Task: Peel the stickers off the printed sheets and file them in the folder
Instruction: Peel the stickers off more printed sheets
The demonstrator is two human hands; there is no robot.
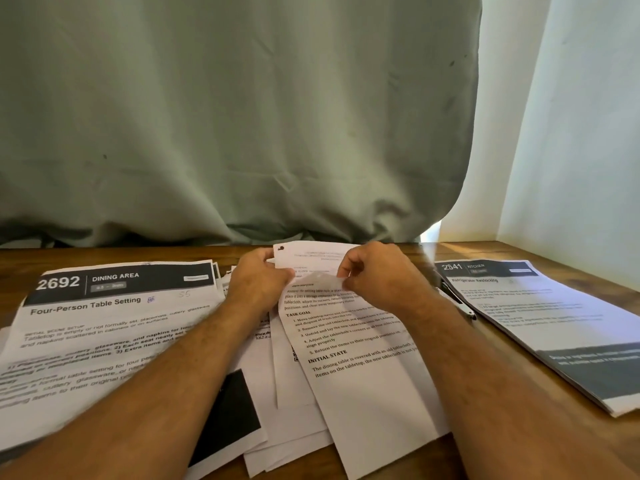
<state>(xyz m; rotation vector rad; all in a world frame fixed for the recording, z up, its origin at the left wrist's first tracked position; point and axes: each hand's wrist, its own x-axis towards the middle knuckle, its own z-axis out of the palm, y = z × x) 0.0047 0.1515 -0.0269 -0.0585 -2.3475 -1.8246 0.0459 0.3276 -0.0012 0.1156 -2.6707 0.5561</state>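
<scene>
There is only one view, taken from the person's head, looking forward and down across the wooden bench. It sits close: both forearms run in from the bottom edge, and the left hand and right hand meet near the middle of the frame. The wide lens bows the papers at the sides. The upper half faces a hanging green curtain at the bench's far edge, with a pale wall at right.

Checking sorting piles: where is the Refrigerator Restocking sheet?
In the head view, the Refrigerator Restocking sheet tops a stack on the wooden table's right side, beyond the right hand.
</scene>
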